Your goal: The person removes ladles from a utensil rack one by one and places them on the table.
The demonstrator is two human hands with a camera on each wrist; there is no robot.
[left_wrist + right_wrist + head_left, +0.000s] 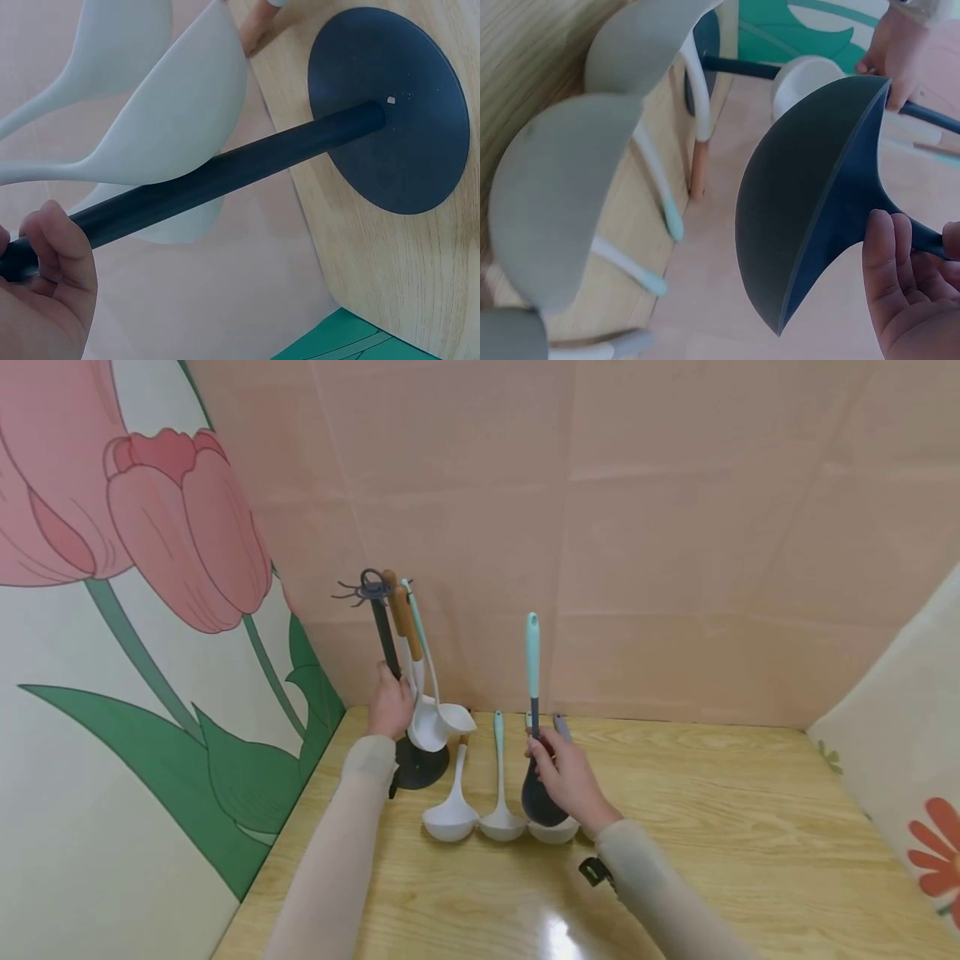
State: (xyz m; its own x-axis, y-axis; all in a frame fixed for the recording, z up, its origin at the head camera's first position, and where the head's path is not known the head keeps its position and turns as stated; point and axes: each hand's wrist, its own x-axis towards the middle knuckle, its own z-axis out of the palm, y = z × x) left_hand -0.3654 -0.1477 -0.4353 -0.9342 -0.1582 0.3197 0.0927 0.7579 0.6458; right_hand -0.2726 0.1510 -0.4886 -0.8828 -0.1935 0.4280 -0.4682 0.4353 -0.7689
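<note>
My left hand (391,702) grips the black pole of a utensil stand (384,631), whose round base (390,112) sits on the table. White ladles (176,97) hang from the hooks at its top, some with wooden handles and one with a mint handle. My right hand (567,773) holds a dark ladle (542,797) by the lower part of its handle. That ladle stands upright, its mint grip (533,652) pointing up and its bowl raised over the row of ladles, as the right wrist view shows.
Along the table (712,810) lies a row of ladles: a white one (451,819) with a wooden handle, another with a mint handle (499,760), and more partly hidden behind my right hand. A tulip-printed wall (187,527) borders the left side; a plain backdrop (712,568) rises behind.
</note>
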